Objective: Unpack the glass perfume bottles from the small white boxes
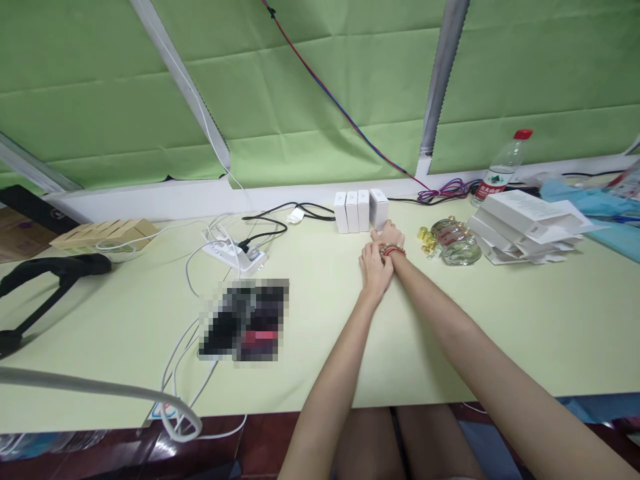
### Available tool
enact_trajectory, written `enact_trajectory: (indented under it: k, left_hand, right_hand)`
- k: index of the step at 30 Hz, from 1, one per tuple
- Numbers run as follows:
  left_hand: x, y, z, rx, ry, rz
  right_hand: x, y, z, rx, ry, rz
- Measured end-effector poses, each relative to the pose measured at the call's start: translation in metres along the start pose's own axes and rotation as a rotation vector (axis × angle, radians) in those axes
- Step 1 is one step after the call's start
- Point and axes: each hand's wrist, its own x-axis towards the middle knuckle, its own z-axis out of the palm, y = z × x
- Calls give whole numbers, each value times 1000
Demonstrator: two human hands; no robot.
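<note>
Several small white boxes (352,212) stand upright in a row near the back of the table, the rightmost slightly apart from the others. My right hand (389,236) rests on the table just in front of that rightmost box, its fingertips close to the box's base. Beaded and red bracelets (393,250) circle my right wrist. My left hand (376,268) lies beside that wrist, its fingers at the bracelets; whether they pinch them is hard to tell. To the right are gold caps (427,240) and clear glass bottles (461,252).
A stack of white cartons (525,223) and a red-capped water bottle (501,170) stand at the right. On the left are a power strip (235,253), cables, tan boxes (105,235), a black stand (60,270) and a pixelated dark object (245,320).
</note>
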Motion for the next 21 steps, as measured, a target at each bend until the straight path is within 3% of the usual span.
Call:
enact_trajectory:
  k: [21]
  left_hand:
    - [0,0,0,17,-15,-4]
  right_hand:
    - [2,1,2,6,19,10]
